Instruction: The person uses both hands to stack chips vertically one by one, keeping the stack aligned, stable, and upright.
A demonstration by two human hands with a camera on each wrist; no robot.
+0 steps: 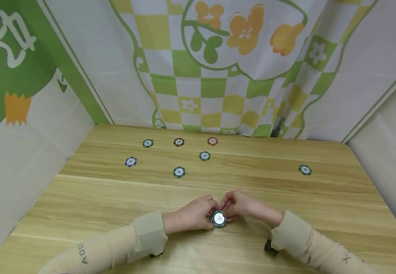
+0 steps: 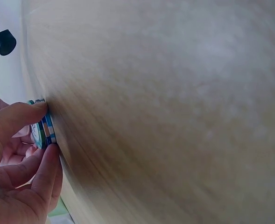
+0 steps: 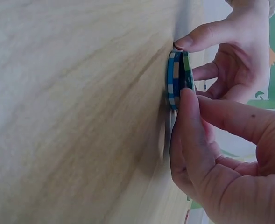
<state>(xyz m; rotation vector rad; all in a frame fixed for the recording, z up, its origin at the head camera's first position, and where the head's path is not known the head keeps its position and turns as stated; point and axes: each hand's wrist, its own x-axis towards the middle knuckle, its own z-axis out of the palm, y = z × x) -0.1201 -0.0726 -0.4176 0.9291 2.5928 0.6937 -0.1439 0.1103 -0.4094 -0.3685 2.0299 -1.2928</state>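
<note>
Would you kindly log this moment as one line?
left hand: pinches chip stack | right hand: pinches chip stack | table: seven loose chips

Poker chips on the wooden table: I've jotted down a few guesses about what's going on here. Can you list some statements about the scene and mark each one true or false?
1. Both hands hold the small stack of chips near the table's front edge. True: the left hand and right hand pinch it from either side.
2. The top chip of the stack reads 20. True.
3. The red chip lies nearest the hands. False: it lies in the far row by the curtain.
4. The blue chip sits far out on the right. False: it lies on the left; a green chip sits alone on the right.
5. The table is glass. False: it is light wood.
</note>
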